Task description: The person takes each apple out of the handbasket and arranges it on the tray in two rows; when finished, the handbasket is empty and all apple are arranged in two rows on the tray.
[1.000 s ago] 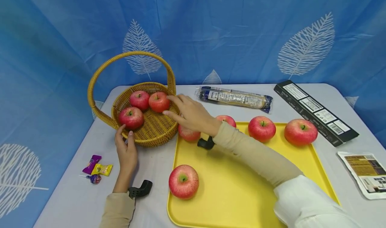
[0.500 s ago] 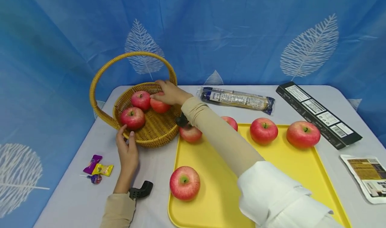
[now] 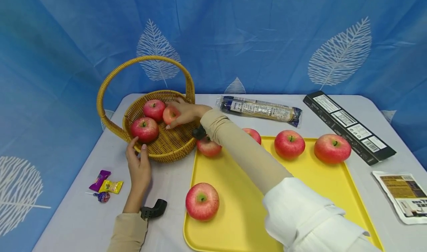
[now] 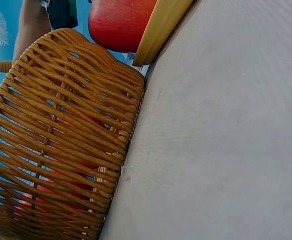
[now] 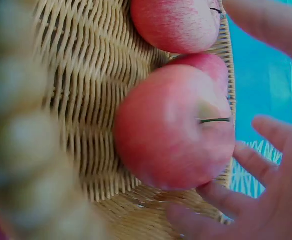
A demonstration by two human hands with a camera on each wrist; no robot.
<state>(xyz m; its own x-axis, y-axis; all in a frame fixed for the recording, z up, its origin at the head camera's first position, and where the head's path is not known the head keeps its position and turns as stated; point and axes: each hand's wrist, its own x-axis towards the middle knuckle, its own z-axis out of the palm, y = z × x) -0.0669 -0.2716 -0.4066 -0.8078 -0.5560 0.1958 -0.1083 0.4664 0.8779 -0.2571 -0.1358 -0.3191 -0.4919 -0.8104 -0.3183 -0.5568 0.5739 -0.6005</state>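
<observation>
A round wicker basket (image 3: 173, 153) with an arched handle stands at the table's back left, with red apples inside. My left hand (image 3: 138, 170) rests against its near left wall, fingers extended at the rim and thumb apart from them. Inside the basket, my right hand (image 3: 187, 113) reaches over one apple (image 3: 169, 115). The right wrist view shows fingertips touching the side of that apple (image 5: 176, 130), while the hand stays spread. Two more apples, a front one (image 3: 144, 129) and a rear one (image 3: 154, 109), sit to its left.
A yellow tray (image 3: 240, 215) bears several apples, one apple (image 3: 202, 202) near its front left. Behind lie a wrapped noodle-like pack (image 3: 260, 109) and a long black box (image 3: 350, 126). A flat pouch (image 3: 403, 196) lies right, small candies (image 3: 108, 185) left.
My right hand has moved left from beside the basket's right rim to over the apple there. That apple has shifted slightly left. My left hand stays at the basket.
</observation>
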